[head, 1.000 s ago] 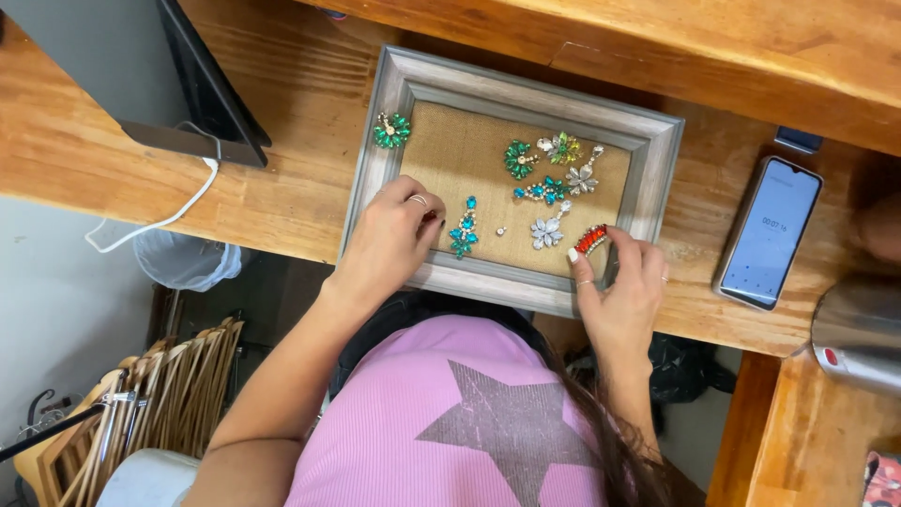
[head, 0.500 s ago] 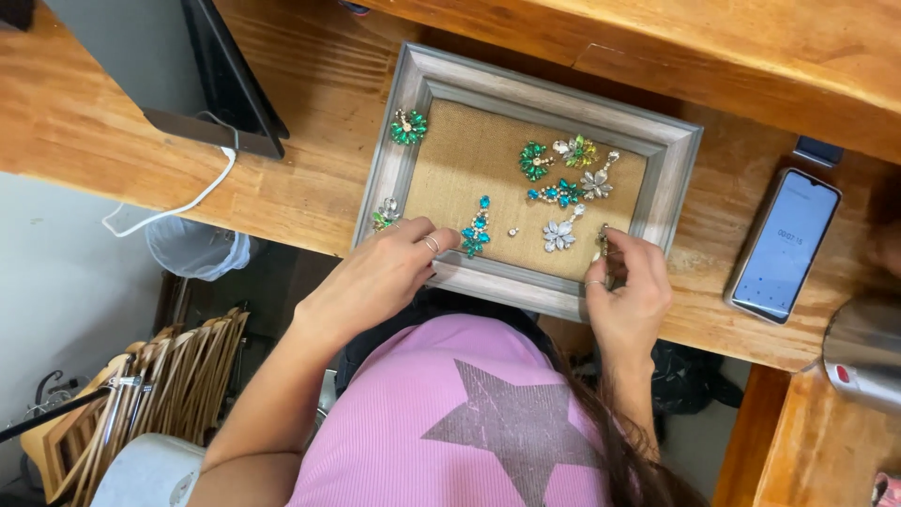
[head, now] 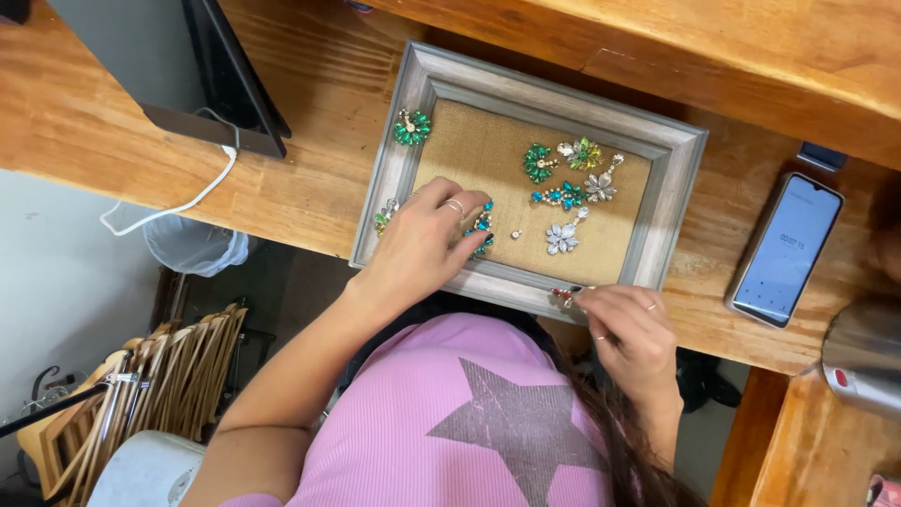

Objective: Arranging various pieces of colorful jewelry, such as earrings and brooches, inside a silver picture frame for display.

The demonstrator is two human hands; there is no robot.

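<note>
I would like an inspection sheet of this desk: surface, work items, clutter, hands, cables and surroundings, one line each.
Surface: wooden desk, with a higher wooden shelf behind it.
Work items: grey frame lined with burlap; jewelled earrings lie on the burlap, a green one on the frame's rim.
Clutter: phone with its screen lit, beside the frame; dark screen.
Hands: left hand rests on the frame, fingers on a teal earring; right hand pinches a red earring at the frame's near edge.
Cables: white cable hangs off the desk edge.
Surroundings: bin and wooden hangers below.
</note>
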